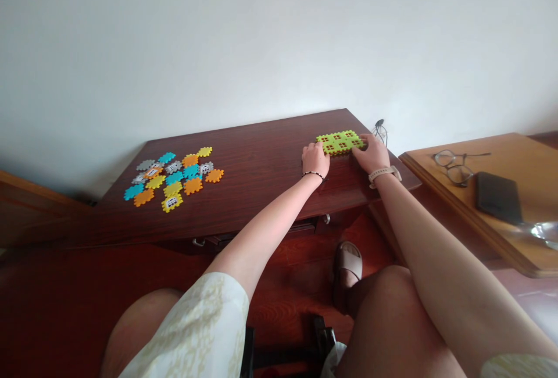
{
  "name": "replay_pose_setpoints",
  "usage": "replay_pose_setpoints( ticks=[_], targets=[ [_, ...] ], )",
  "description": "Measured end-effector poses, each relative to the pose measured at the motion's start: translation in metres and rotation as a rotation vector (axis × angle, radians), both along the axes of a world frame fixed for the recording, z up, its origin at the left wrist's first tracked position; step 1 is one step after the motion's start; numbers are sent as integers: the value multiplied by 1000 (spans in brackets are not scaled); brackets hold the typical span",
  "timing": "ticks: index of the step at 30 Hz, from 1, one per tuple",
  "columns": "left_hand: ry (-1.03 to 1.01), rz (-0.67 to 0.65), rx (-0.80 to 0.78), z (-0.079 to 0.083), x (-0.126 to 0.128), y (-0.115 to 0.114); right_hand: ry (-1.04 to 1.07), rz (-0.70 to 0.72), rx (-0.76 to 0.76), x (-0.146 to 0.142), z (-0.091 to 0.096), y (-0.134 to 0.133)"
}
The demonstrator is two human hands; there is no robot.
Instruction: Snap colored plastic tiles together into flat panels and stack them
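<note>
Near the right end of the dark wooden table (261, 151) is a lime-green toothed plastic panel (340, 142) with window-like cutouts. My left hand (315, 160) grips its left end, fingers curled at the edge. At the opposite end my right hand (372, 154) holds the panel between thumb and fingers. The panel looks flat and close to the tabletop; whether it touches cannot be made out. On the table's left side lie several toothed tiles in orange, such as one tile (192, 185), in blue (174, 177), yellow (155, 181) and grey (145, 165).
To the right stands a lighter wooden table (538, 160) carrying eyeglasses (458, 175), a dark flat case (497, 196) and a shiny clear object (544, 231). A black cable (381, 128) lies behind the dark table's right edge. The white wall (244, 46) rises behind.
</note>
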State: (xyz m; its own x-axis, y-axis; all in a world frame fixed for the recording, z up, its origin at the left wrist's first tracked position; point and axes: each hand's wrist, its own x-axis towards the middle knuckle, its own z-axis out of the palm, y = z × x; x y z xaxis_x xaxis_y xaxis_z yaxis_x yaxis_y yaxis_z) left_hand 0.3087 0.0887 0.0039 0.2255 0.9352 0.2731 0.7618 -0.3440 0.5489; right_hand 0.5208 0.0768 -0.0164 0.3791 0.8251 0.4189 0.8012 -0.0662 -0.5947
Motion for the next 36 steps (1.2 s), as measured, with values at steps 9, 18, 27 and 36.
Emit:
replay_pose_setpoints(
  ticks=[9, 18, 27, 36],
  targets=[
    [1, 3, 7, 0, 0, 0, -8, 24, -27, 0, 3, -1],
    [-2, -2, 6, 3, 0, -2, -17, 21, -26, 2, -1, 1],
    [-26, 11, 11, 1, 0, 1, -2, 10, 29, -1, 0, 1],
    [-13, -6, 46, 14, -86, -13, -14, 1, 94, -5, 6, -6]
  ],
)
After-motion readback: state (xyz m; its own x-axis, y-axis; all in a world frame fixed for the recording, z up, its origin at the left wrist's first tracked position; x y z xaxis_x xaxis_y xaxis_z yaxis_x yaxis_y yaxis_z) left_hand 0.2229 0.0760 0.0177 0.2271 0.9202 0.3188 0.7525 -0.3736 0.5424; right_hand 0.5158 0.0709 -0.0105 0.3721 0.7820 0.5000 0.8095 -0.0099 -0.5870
